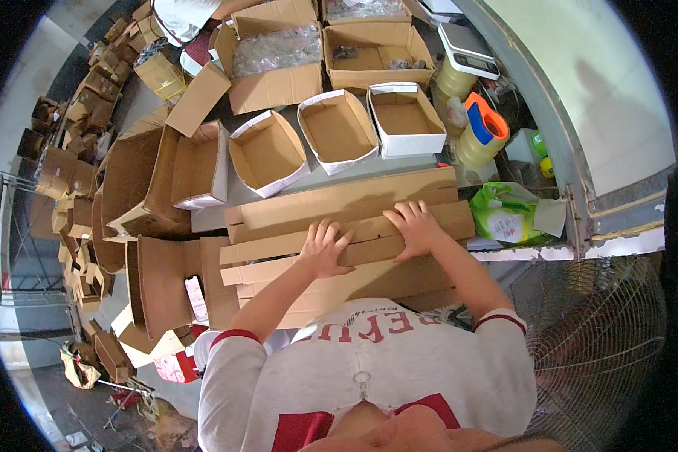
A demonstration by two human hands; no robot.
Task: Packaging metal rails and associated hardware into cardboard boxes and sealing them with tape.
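Here both hands lie on a stack of flat, unfolded cardboard sheets spread across the near part of the surface. The left hand rests palm down with its fingers spread and slightly bent, the fingertips on the edge of one long sheet; it presses rather than closes around anything. The right hand is just to the right of it and a little farther away, also palm down, fingers spread flat over the top of the same sheet, gripping nothing. The two hands are near each other but apart. The sheets are long brown strips lying left to right, overlapping one another like steps, the nearest ones reaching the person's grey shirt.

Beyond the stack, farther away, three open white-sided boxes with brown insides stand in a row, and a fourth box lies tipped on its side at the left. Farther still are large open cartons, one holding clear plastic bags. At the far right a white scale sits above rolls of tape, with an orange and blue tape dispenser on them. A green and white plastic bag lies just right of the cardboard. A wire fan guard fills the near right, and many folded boxes are heaped on the floor at the left
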